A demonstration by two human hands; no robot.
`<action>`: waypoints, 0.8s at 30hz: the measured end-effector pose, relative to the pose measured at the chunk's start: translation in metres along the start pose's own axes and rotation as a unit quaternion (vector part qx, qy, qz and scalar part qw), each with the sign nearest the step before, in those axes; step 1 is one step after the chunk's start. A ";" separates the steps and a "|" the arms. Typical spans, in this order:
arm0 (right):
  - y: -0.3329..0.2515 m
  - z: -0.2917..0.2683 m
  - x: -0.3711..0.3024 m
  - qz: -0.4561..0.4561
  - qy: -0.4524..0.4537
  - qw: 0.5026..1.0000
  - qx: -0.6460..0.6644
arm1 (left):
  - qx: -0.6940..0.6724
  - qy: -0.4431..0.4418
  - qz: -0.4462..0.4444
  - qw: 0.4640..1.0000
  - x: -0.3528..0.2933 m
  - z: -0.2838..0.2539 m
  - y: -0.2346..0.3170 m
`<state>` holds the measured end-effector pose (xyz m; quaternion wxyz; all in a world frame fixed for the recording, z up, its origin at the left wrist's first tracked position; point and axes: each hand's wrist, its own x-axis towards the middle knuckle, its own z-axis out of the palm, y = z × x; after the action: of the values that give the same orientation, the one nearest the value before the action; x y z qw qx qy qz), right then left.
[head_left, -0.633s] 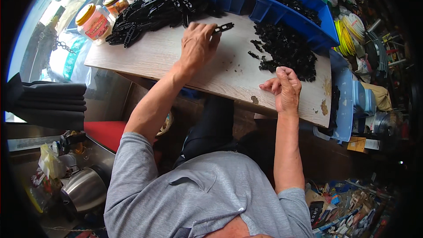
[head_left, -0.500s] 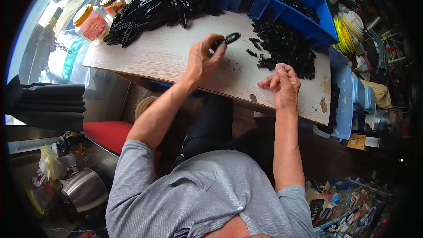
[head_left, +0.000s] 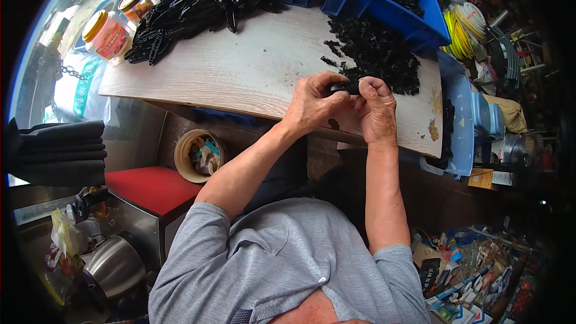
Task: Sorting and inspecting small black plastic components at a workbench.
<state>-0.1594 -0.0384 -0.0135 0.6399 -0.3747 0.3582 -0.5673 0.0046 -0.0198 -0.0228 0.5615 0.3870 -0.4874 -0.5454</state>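
Note:
My left hand [head_left: 315,103] pinches a small, dark, elongated black plastic part [head_left: 339,87] above the front of the table. Close against it, my right hand [head_left: 379,111] has its fingers curled and its thumb bent over at the far end of the part. What lies between the right fingers is mostly hidden. Just beyond both hands, a heap of small black plastic pieces [head_left: 384,54] is spread on the pale wooden table [head_left: 240,72]. A pile of longer black plastic parts [head_left: 192,18] lies at the far left of the tabletop.
Blue bins [head_left: 384,9] holding black pieces line the far edge. Jars, one with a yellow lid [head_left: 96,26], stand at the left corner. Below the table are a waste bucket [head_left: 183,159] and a red-topped cabinet [head_left: 150,189]. A light blue crate [head_left: 465,126] sits off the right edge.
My left hand has moved right and nearer with the black plastic part, meeting my right hand. The right hand's fingers have closed in toward it. The view has shifted slightly, uncovering the bucket.

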 end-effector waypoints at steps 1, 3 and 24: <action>0.000 0.000 0.000 0.001 -0.001 1.000 -0.001 | 0.001 0.000 0.005 1.000 0.000 0.000 0.001; -0.002 0.002 -0.001 0.009 -0.014 1.000 -0.017 | 0.002 0.001 0.009 1.000 0.000 -0.001 0.003; -0.014 0.019 -0.005 0.050 0.009 0.983 -0.176 | -0.118 0.066 -0.127 0.983 0.003 0.001 0.022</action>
<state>-0.1501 -0.0327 0.0081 0.5879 -0.4579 0.4769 -0.4661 0.0084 -0.0206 -0.0013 0.5598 0.4123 -0.3284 -0.6393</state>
